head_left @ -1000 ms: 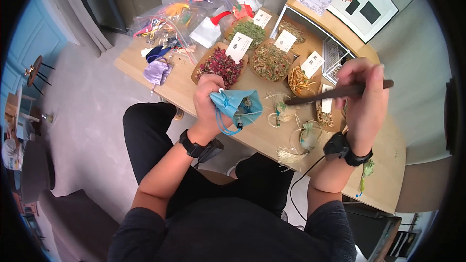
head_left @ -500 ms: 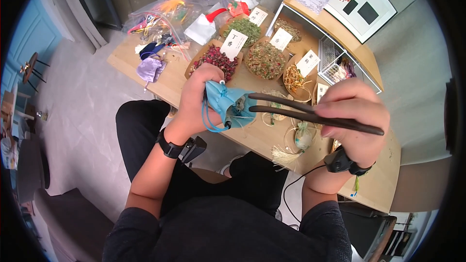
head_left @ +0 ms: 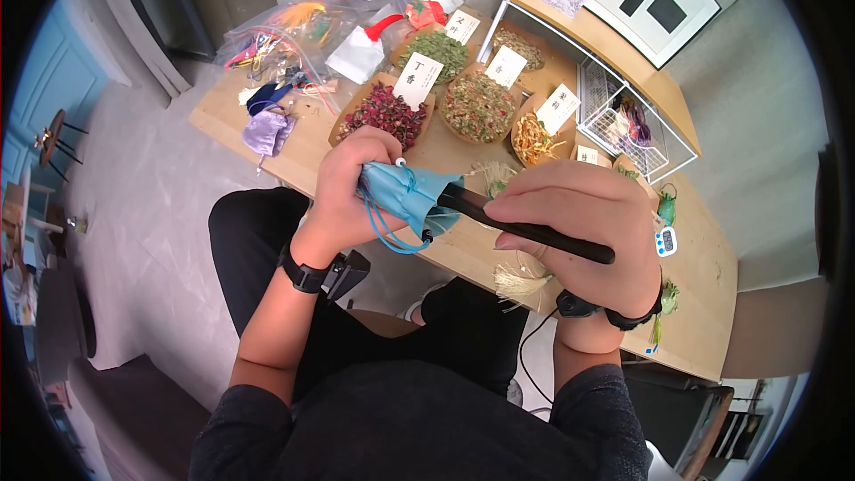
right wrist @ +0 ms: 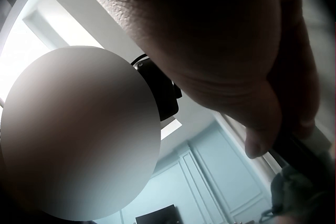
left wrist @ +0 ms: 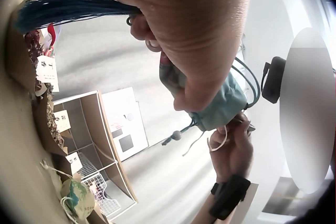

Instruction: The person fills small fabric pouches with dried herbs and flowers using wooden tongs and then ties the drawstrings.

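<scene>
In the head view my left hand [head_left: 346, 191] grips a light blue drawstring pouch [head_left: 411, 195] by its side, the mouth facing right. My right hand [head_left: 592, 227] pinches dark tongs [head_left: 543, 233] between thumb and fingers, and their far end is inside the pouch's mouth. The pouch hides the tips and anything between them. The left wrist view shows the left thumb pressed on the pouch [left wrist: 223, 106], blue cords hanging from it, and a dark blue tassel [left wrist: 79, 11] beside the hand. The right wrist view shows the tongs [right wrist: 299, 155] dimly.
Paper trays of dried petals [head_left: 385, 116], green leaves [head_left: 436, 55], mixed herbs [head_left: 479, 105] and yellow flowers [head_left: 534, 137] stand on the table with labels. A plastic bag of tassels [head_left: 294, 36] and a purple pouch [head_left: 267, 132] lie left. A white timer [head_left: 665, 241] and wire basket [head_left: 614, 111] are right.
My right hand has moved left and turned over, bringing the tongs from above the table into the pouch's mouth. The tongs' arms have come together. My left hand with the pouch has shifted slightly left.
</scene>
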### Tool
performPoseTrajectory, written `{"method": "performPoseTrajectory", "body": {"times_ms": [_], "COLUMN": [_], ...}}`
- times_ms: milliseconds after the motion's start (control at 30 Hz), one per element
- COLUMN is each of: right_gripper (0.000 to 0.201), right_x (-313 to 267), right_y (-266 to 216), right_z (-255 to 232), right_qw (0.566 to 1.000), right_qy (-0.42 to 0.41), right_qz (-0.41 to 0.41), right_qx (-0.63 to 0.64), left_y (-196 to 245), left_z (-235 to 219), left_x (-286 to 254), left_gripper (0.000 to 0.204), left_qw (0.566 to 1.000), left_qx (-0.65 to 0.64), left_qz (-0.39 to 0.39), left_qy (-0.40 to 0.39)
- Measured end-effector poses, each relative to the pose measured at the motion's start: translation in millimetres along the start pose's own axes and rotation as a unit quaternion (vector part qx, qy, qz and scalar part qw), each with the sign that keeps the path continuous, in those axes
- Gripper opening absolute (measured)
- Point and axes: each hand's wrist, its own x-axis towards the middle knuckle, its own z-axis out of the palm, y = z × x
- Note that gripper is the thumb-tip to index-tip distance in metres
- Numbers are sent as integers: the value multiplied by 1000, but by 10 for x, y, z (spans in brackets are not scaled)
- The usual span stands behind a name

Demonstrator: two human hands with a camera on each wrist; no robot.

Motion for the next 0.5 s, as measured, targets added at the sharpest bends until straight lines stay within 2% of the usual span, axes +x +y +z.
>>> {"method": "performPoseTrajectory", "body": {"times_ms": [233,333,500], "right_gripper": [25,27,32], "right_x": [0,-13,-18], "right_y": [-35,-48,-129], "right_z": [-3,19,-10], "right_qw": [999,996,992], "right_qy": [39,76,126], "right_qz": [-16,-40,7], "right_qx": [-9,-2,9], "left_y": [69,11,54], "left_z": [-30,-62,-49], "left_x": [-91,-135,-127], "left_gripper": [56,54,49], "left_qw": [974,966,952], "left_qx": [-158,-189,-229], "left_qz": [-163,-175,-201], "left_qy": [7,2,20]}}
